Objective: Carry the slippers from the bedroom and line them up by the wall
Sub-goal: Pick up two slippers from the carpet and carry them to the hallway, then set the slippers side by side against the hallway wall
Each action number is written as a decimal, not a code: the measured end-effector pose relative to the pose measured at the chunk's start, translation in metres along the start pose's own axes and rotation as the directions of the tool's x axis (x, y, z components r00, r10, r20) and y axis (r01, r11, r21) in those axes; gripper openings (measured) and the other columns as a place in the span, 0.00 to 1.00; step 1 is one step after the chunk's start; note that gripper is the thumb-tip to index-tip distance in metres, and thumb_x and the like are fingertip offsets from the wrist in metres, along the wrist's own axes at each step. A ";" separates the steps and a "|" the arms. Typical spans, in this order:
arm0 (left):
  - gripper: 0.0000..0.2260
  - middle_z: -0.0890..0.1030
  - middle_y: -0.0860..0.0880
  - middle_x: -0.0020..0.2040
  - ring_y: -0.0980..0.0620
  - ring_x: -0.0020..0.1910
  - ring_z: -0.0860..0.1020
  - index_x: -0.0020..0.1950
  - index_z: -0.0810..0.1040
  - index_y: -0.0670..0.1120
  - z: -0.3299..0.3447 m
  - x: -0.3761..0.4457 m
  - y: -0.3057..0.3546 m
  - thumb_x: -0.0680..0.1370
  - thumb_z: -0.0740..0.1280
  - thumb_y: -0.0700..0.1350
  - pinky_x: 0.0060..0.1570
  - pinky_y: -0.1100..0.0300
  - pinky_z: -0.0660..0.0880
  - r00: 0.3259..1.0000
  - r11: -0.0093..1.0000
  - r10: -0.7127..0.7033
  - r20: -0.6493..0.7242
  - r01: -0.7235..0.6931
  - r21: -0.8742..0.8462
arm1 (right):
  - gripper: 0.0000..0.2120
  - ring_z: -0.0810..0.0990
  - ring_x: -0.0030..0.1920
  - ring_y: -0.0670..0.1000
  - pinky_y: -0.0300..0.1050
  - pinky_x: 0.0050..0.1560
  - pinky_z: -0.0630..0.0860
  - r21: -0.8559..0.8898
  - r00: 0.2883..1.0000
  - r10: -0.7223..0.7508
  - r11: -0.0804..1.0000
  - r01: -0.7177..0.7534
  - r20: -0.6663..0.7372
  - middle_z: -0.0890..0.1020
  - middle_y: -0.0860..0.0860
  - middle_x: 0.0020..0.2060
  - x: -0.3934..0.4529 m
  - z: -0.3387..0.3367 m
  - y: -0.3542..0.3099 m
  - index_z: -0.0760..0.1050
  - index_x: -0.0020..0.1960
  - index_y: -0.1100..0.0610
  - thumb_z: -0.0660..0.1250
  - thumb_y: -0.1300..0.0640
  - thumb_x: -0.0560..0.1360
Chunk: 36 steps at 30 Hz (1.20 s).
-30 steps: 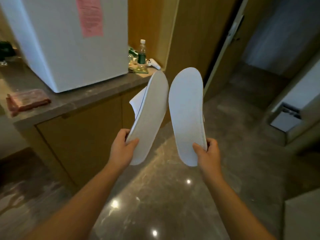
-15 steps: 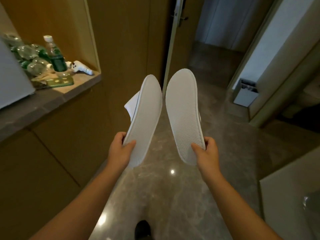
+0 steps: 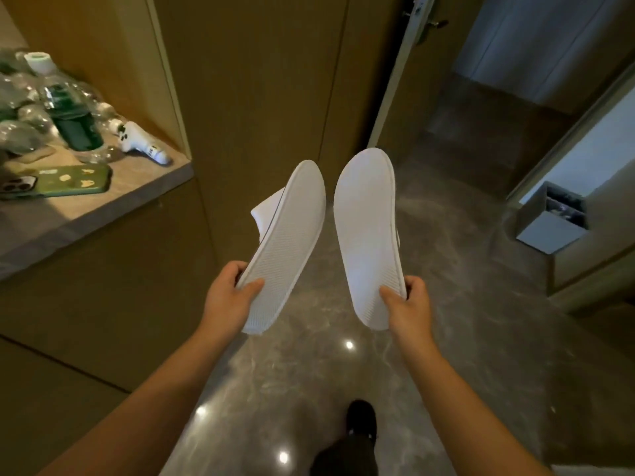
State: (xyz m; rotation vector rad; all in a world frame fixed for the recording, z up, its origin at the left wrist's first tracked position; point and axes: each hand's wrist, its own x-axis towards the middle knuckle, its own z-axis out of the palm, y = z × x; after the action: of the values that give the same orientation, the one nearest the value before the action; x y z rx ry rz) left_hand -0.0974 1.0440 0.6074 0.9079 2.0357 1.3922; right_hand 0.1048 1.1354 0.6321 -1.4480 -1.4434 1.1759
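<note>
Two white slippers are held up in front of me, ribbed soles facing the camera, toes pointing away. My left hand [image 3: 228, 297] pinches the heel of the left slipper [image 3: 287, 242], whose upper shows at its left edge. My right hand [image 3: 409, 309] grips the heel of the right slipper [image 3: 367, 235]. The two slippers hang side by side, a small gap between them, above a glossy brown marble floor [image 3: 446, 338]. A wooden wall panel [image 3: 257, 80] stands straight ahead.
At the left a stone counter [image 3: 103, 214] carries plastic bottles [image 3: 74, 121], a green phone [image 3: 58, 183] and a white controller [image 3: 141, 142]. A door edge [image 3: 395, 73] opens onto a corridor ahead. A small grey bin [image 3: 549, 221] stands at the right. My dark shoe [image 3: 360, 420] shows below.
I have walked forward along the counter: the white box has left the view, the shelf items and the wooden wall are closer. Both hands keep the same hold on the slippers.
</note>
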 end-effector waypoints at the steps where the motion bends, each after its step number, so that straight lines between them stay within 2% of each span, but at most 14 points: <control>1: 0.04 0.72 0.55 0.37 0.58 0.36 0.70 0.43 0.70 0.44 0.008 0.012 -0.006 0.73 0.64 0.38 0.33 0.62 0.66 0.999 1.000 -0.021 -0.032 0.021 0.000 | 0.09 0.71 0.38 0.44 0.34 0.34 0.67 -0.003 0.999 0.003 1.000 -0.003 0.048 0.71 0.47 0.39 0.022 0.006 0.006 0.65 0.48 0.59 0.63 0.66 0.72; 5: 0.03 0.72 0.54 0.36 0.58 0.36 0.70 0.43 0.71 0.44 0.053 0.057 -0.031 0.73 0.64 0.38 0.33 0.61 0.67 0.972 0.987 -0.163 -0.172 0.161 -0.024 | 0.10 0.72 0.41 0.46 0.34 0.34 0.69 -0.034 0.969 0.047 0.999 -0.040 0.244 0.72 0.47 0.41 0.118 0.032 0.035 0.65 0.50 0.58 0.63 0.64 0.72; 8: 0.04 0.72 0.53 0.36 0.55 0.35 0.70 0.41 0.71 0.46 0.092 0.081 -0.045 0.73 0.64 0.38 0.32 0.60 0.66 0.894 0.945 -0.328 -0.306 0.312 -0.100 | 0.09 0.73 0.45 0.52 0.37 0.36 0.70 -0.083 0.930 0.079 0.995 -0.052 0.359 0.73 0.53 0.46 0.189 0.050 0.054 0.65 0.50 0.59 0.63 0.65 0.72; 10: 0.06 0.73 0.53 0.36 0.55 0.35 0.70 0.39 0.70 0.49 0.116 0.096 -0.054 0.73 0.64 0.38 0.31 0.60 0.66 0.833 0.906 -0.423 -0.357 0.394 -0.153 | 0.08 0.73 0.43 0.52 0.38 0.34 0.68 -0.151 0.906 0.098 0.988 -0.038 0.411 0.74 0.52 0.42 0.226 0.060 0.069 0.66 0.47 0.59 0.63 0.65 0.71; 12: 0.06 0.72 0.54 0.36 0.57 0.35 0.70 0.40 0.70 0.48 0.137 0.109 -0.065 0.73 0.64 0.38 0.31 0.60 0.66 0.778 0.877 -0.480 -0.405 0.443 -0.189 | 0.07 0.72 0.40 0.51 0.40 0.33 0.68 -0.193 0.880 0.115 0.981 -0.027 0.460 0.73 0.50 0.38 0.255 0.071 0.085 0.66 0.46 0.59 0.63 0.65 0.71; 15: 0.05 0.73 0.56 0.36 0.59 0.35 0.70 0.45 0.72 0.47 0.164 0.133 -0.090 0.72 0.65 0.39 0.31 0.62 0.65 0.718 0.847 -0.527 -0.454 0.484 -0.219 | 0.07 0.72 0.42 0.53 0.45 0.41 0.68 -0.228 0.861 0.128 0.973 -0.014 0.492 0.73 0.52 0.39 0.290 0.094 0.122 0.66 0.45 0.60 0.63 0.65 0.70; 17: 0.04 0.73 0.55 0.37 0.58 0.36 0.71 0.45 0.72 0.46 0.181 0.147 -0.118 0.73 0.64 0.39 0.31 0.61 0.66 0.694 0.831 -0.551 -0.462 0.504 -0.235 | 0.07 0.72 0.41 0.53 0.45 0.41 0.67 -0.241 0.853 0.146 0.970 -0.024 0.502 0.73 0.51 0.38 0.304 0.111 0.156 0.66 0.44 0.60 0.64 0.66 0.70; 21: 0.04 0.73 0.54 0.38 0.55 0.37 0.72 0.43 0.72 0.50 0.219 0.170 -0.195 0.73 0.64 0.41 0.32 0.60 0.68 0.662 0.797 -0.601 -0.448 0.532 -0.284 | 0.07 0.72 0.38 0.48 0.40 0.36 0.70 -0.240 0.834 0.185 0.969 -0.065 0.520 0.72 0.47 0.36 0.326 0.144 0.245 0.67 0.45 0.60 0.63 0.66 0.70; 24: 0.05 0.73 0.52 0.38 0.53 0.37 0.71 0.40 0.72 0.50 0.252 0.183 -0.266 0.73 0.65 0.41 0.33 0.58 0.68 0.640 0.775 -0.631 -0.438 0.541 -0.326 | 0.06 0.72 0.37 0.48 0.41 0.36 0.69 -0.259 0.843 0.199 0.963 -0.074 0.500 0.72 0.47 0.35 0.338 0.168 0.325 0.67 0.44 0.61 0.63 0.67 0.69; 28: 0.09 0.73 0.51 0.38 0.51 0.38 0.72 0.37 0.71 0.53 0.301 0.199 -0.368 0.73 0.64 0.40 0.32 0.57 0.67 0.627 0.755 -0.655 -0.423 0.512 -0.410 | 0.06 0.72 0.36 0.46 0.44 0.42 0.68 -0.293 0.849 0.225 0.952 -0.088 0.479 0.72 0.46 0.35 0.358 0.200 0.434 0.68 0.45 0.60 0.63 0.67 0.70; 32: 0.08 0.74 0.49 0.40 0.48 0.41 0.73 0.38 0.72 0.53 0.347 0.217 -0.466 0.73 0.64 0.40 0.35 0.55 0.70 0.656 0.733 -0.670 -0.348 0.508 -0.452 | 0.06 0.72 0.39 0.49 0.46 0.43 0.68 -0.313 0.867 0.223 0.946 -0.082 0.447 0.73 0.47 0.36 0.387 0.234 0.536 0.69 0.46 0.62 0.64 0.66 0.70; 36: 0.08 0.76 0.47 0.41 0.43 0.44 0.74 0.38 0.72 0.52 0.374 0.246 -0.548 0.73 0.64 0.40 0.42 0.49 0.70 0.695 0.748 -0.653 -0.302 0.527 -0.405 | 0.09 0.72 0.41 0.50 0.45 0.43 0.67 -0.304 0.896 0.204 0.949 -0.083 0.394 0.72 0.46 0.35 0.422 0.266 0.619 0.70 0.49 0.65 0.63 0.65 0.70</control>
State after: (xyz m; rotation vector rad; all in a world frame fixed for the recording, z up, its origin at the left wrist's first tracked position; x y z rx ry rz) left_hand -0.1177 1.3171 -0.0453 -0.2349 2.0633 1.5125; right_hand 0.0035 1.4891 -0.0723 -1.5775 -1.8871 1.4949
